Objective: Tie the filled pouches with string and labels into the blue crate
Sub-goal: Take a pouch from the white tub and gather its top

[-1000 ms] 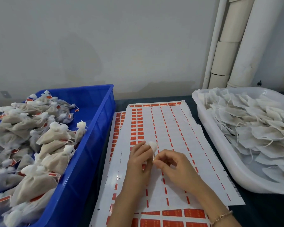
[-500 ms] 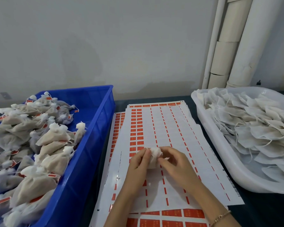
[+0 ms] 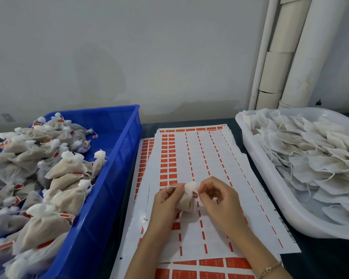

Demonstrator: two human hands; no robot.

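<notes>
Two hands in my head view, both working on one filled pouch [image 3: 186, 201]. The left hand [image 3: 165, 204] grips it, fingers [image 3: 174, 188] curled round its body from that side. The right hand [image 3: 220, 202] comes in opposite, thumb and forefinger pressed together and pinching the gathered neck. A speck of red label [image 3: 194, 195] shows just under those fingertips. Is string running between them? Too fine, I cannot tell.

The pouch sits between the two sets of fingers, over the label sheets [image 3: 210, 158] spread beneath both palms on the dark tabletop [image 3: 330, 258]. Out beyond the left fingers is the blue crate [image 3: 119, 158], heaped with tied pouches [image 3: 65, 168]. Beyond the right fingers there's a white tub [image 3: 310, 226] full of flat untied pouches [image 3: 320, 156]. A bracelet [image 3: 269, 268] shows on the right wrist.
</notes>
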